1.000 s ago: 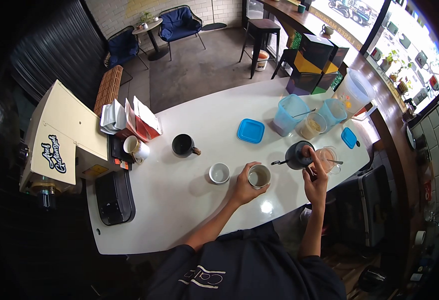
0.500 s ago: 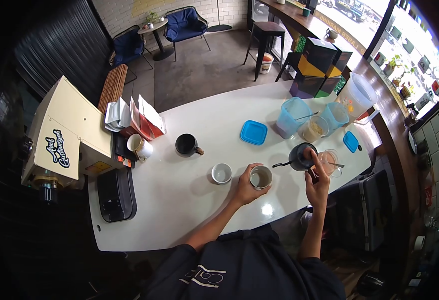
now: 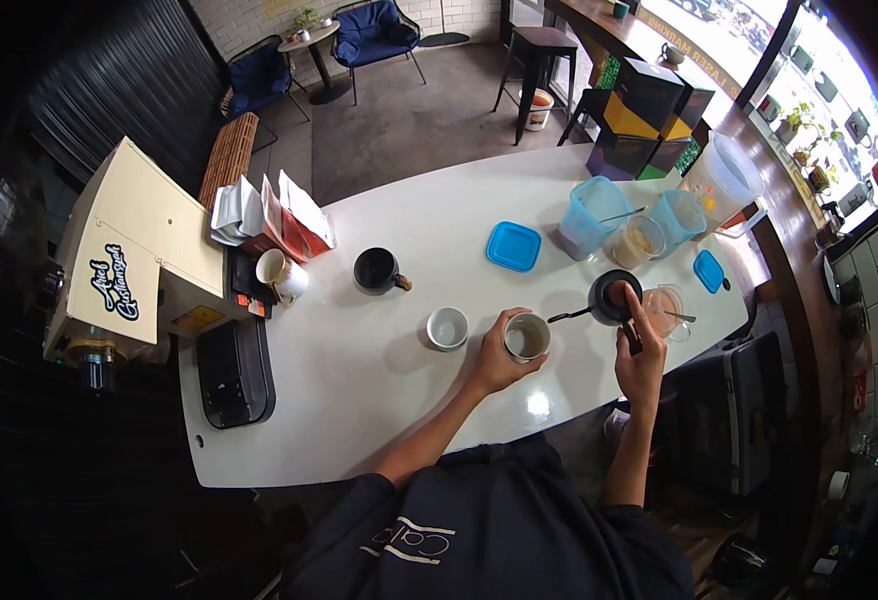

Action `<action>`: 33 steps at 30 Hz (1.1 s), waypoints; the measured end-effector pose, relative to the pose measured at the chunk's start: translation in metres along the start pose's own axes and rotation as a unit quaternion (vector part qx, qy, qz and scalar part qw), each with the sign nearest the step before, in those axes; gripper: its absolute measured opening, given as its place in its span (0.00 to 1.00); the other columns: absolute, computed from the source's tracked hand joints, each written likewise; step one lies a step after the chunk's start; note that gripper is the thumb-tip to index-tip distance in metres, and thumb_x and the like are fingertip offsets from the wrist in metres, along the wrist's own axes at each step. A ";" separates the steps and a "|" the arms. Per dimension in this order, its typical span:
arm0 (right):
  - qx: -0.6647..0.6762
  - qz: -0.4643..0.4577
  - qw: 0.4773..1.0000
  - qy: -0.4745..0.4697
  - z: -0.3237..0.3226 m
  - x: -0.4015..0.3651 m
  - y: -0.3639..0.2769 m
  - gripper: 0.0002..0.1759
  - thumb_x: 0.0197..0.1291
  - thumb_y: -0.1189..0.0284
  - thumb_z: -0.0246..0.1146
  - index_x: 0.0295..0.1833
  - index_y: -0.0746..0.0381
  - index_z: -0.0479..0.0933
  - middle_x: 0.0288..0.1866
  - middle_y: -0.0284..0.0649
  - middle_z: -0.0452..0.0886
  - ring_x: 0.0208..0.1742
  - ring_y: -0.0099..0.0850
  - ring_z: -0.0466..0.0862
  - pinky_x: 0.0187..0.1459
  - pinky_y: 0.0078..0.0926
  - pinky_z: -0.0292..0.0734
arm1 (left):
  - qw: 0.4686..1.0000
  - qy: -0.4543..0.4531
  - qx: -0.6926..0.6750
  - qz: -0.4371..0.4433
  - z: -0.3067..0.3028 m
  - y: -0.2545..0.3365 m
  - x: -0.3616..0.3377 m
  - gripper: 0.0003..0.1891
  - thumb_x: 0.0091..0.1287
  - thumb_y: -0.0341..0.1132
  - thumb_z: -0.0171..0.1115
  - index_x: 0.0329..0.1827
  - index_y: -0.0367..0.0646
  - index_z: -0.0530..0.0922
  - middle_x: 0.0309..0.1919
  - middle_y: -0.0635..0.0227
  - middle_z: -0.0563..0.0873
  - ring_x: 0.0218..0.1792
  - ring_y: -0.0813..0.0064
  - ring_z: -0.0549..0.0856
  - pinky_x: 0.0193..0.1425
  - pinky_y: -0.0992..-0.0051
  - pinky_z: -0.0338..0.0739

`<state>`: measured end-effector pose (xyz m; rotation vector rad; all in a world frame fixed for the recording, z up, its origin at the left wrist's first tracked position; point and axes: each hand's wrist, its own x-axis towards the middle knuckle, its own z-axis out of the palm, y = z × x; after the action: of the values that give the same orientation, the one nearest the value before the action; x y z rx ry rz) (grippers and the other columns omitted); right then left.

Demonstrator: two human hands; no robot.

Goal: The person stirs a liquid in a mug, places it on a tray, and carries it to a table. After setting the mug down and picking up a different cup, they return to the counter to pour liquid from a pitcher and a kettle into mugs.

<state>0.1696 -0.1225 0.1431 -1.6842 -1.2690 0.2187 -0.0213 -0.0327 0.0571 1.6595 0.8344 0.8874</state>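
My left hand [image 3: 499, 358] is wrapped round a light-coloured cup [image 3: 527, 337] with some liquid in it. My right hand [image 3: 636, 345] grips a black gooseneck kettle [image 3: 612, 298] by its handle, a finger on its top. The kettle's thin spout points left, close to the cup's rim. Left of my left hand stands a small white cup [image 3: 447, 328]. Farther left is a black mug [image 3: 375, 270] with a brown handle. A clear cup [image 3: 665, 311] with a spoon and brownish contents stands just right of the kettle.
A cream machine [image 3: 159, 240], a white mug [image 3: 281, 274] and red and white packets [image 3: 294, 230] occupy the left. A blue lid [image 3: 513, 246], blue containers [image 3: 592, 217], a clear jug [image 3: 724, 185] and stacked boxes [image 3: 644, 100] stand toward the back right.
The view has shifted slightly. My right hand and the kettle are tilted a little differently, with the spout nearer the cup. Both hands keep their holds.
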 end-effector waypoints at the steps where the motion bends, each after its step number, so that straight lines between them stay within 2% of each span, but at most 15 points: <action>1: -0.015 0.019 1.000 -0.019 -0.002 0.000 0.000 0.37 0.53 0.94 0.54 0.69 0.57 0.70 0.55 0.46 0.81 0.53 0.30 0.82 0.53 0.27 0.77 | 1.000 -0.001 0.000 -0.002 0.000 0.000 0.000 0.36 0.46 0.35 0.79 0.58 0.43 0.70 0.48 0.61 0.82 0.51 0.67 0.83 0.57 0.68 0.77; 2: -0.031 0.037 0.998 -0.039 -0.004 0.000 0.000 0.37 0.53 0.94 0.53 0.69 0.59 0.70 0.59 0.44 0.79 0.54 0.26 0.80 0.54 0.25 0.77 | 1.000 0.001 -0.001 0.004 0.000 -0.001 0.000 0.36 0.46 0.35 0.79 0.58 0.43 0.70 0.48 0.61 0.82 0.51 0.68 0.83 0.57 0.68 0.77; 6: -0.018 0.026 0.999 -0.027 -0.003 -0.001 -0.007 0.36 0.53 0.94 0.53 0.69 0.59 0.71 0.60 0.46 0.80 0.59 0.29 0.79 0.56 0.28 0.77 | 1.000 0.003 -0.005 0.008 0.001 -0.001 0.000 0.36 0.46 0.35 0.79 0.58 0.43 0.70 0.46 0.62 0.82 0.50 0.68 0.83 0.56 0.68 0.77; 8: -0.056 -0.033 0.998 -0.024 -0.004 -0.001 -0.010 0.35 0.53 0.93 0.54 0.68 0.59 0.71 0.58 0.46 0.81 0.58 0.28 0.80 0.55 0.28 0.76 | 1.000 0.004 -0.003 0.009 0.002 -0.001 0.000 0.36 0.46 0.35 0.79 0.58 0.43 0.70 0.46 0.62 0.82 0.49 0.68 0.83 0.56 0.68 0.77; 11: -0.064 -0.051 0.997 -0.014 -0.004 -0.001 -0.013 0.35 0.53 0.92 0.54 0.68 0.59 0.72 0.58 0.47 0.81 0.54 0.28 0.82 0.53 0.26 0.76 | 1.000 0.001 -0.006 0.009 0.001 -0.001 0.000 0.35 0.47 0.36 0.79 0.58 0.44 0.70 0.47 0.62 0.83 0.50 0.68 0.83 0.56 0.68 0.77; 15: -0.062 -0.018 0.997 -0.029 -0.006 0.001 -0.017 0.35 0.53 0.93 0.54 0.68 0.59 0.72 0.57 0.47 0.81 0.49 0.27 0.83 0.50 0.25 0.77 | 1.000 -0.013 -0.022 0.003 0.001 -0.004 0.000 0.35 0.48 0.36 0.79 0.59 0.44 0.69 0.48 0.63 0.82 0.52 0.68 0.83 0.57 0.68 0.76; 17: -0.059 -0.030 0.998 0.000 -0.005 0.004 -0.020 0.37 0.52 0.91 0.57 0.68 0.54 0.72 0.50 0.50 0.83 0.46 0.43 0.84 0.53 0.30 0.74 | 1.000 -0.011 -0.019 0.005 0.001 -0.004 0.000 0.35 0.48 0.36 0.78 0.59 0.44 0.69 0.48 0.63 0.82 0.52 0.68 0.82 0.57 0.68 0.76; 18: -0.054 -0.022 0.998 -0.002 -0.007 0.005 -0.023 0.37 0.52 0.91 0.57 0.68 0.53 0.72 0.47 0.50 0.84 0.43 0.43 0.84 0.52 0.30 0.74 | 1.000 -0.008 -0.015 0.009 0.001 -0.004 0.000 0.35 0.48 0.35 0.78 0.59 0.44 0.69 0.49 0.63 0.81 0.52 0.69 0.82 0.58 0.69 0.76; 23: -0.059 -0.010 0.998 -0.004 -0.011 0.010 -0.031 0.37 0.53 0.91 0.57 0.68 0.54 0.72 0.45 0.50 0.83 0.41 0.40 0.84 0.50 0.28 0.75 | 1.000 -0.004 -0.021 0.010 0.003 -0.008 0.000 0.36 0.47 0.35 0.78 0.59 0.44 0.69 0.48 0.62 0.81 0.52 0.68 0.82 0.57 0.68 0.76; 26: -0.057 -0.056 0.997 0.020 -0.011 0.011 -0.031 0.37 0.52 0.92 0.57 0.68 0.54 0.72 0.44 0.50 0.83 0.40 0.40 0.84 0.48 0.28 0.75 | 1.000 -0.002 -0.021 0.013 0.002 -0.006 0.001 0.36 0.46 0.35 0.78 0.59 0.44 0.69 0.47 0.62 0.82 0.50 0.67 0.83 0.56 0.68 0.77; 29: -0.067 -0.031 0.997 -0.002 -0.014 0.009 -0.032 0.37 0.52 0.92 0.57 0.68 0.54 0.72 0.44 0.50 0.84 0.41 0.41 0.84 0.48 0.30 0.76 | 1.000 -0.009 -0.027 0.010 0.001 -0.008 0.000 0.36 0.47 0.35 0.78 0.59 0.44 0.69 0.47 0.63 0.81 0.50 0.69 0.83 0.57 0.69 0.76; 32: -0.088 -0.067 0.994 -0.001 -0.013 0.004 -0.029 0.37 0.52 0.92 0.57 0.68 0.54 0.72 0.43 0.50 0.84 0.40 0.41 0.84 0.47 0.31 0.76 | 0.999 -0.013 -0.031 0.014 0.001 -0.009 0.000 0.36 0.48 0.35 0.78 0.60 0.43 0.69 0.47 0.64 0.81 0.51 0.71 0.82 0.57 0.70 0.76; 33: -0.084 -0.040 0.995 -0.019 -0.013 0.001 -0.030 0.37 0.52 0.92 0.57 0.68 0.53 0.73 0.43 0.50 0.83 0.39 0.42 0.83 0.46 0.32 0.76 | 0.999 -0.013 -0.034 0.017 0.002 -0.009 0.001 0.36 0.48 0.35 0.78 0.60 0.43 0.68 0.47 0.64 0.81 0.51 0.71 0.82 0.57 0.70 0.76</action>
<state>0.1594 -0.1295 0.1733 -1.7732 -1.4140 0.0983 -0.0204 -0.0309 0.0485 1.6268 0.7531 0.9060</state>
